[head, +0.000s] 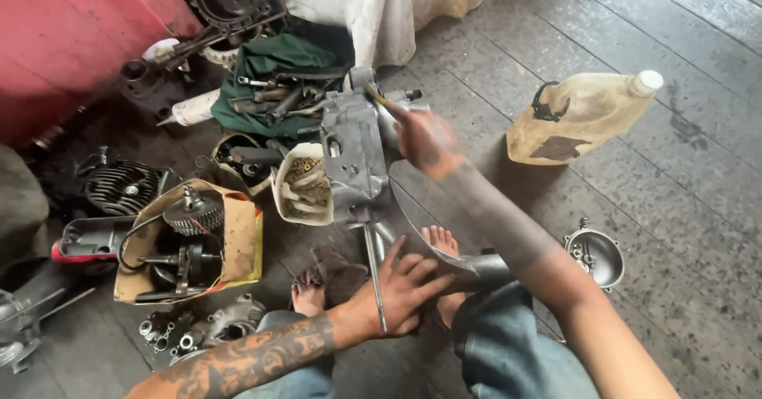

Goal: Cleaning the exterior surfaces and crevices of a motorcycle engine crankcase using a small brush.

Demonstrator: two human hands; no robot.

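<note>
- Head view: left hand (397,292) spread open, palm down, pressing the thin steel shaft (373,276) under the casing.
- Right hand (422,139) stretched forward, closed on a small tool (375,94) at the casing's top.
- Grey metal engine casing (355,157) standing upright between both hands, greasy, above the wooden floor (635,201).

The engine casing (353,157) is dull grey cast metal, its shaft (373,272) smooth steel. At two o'clock the jug (579,117) is grimy translucent plastic. The floor (675,209) is rough, stained wood; at eleven o'clock lies green cloth (270,58).
</note>
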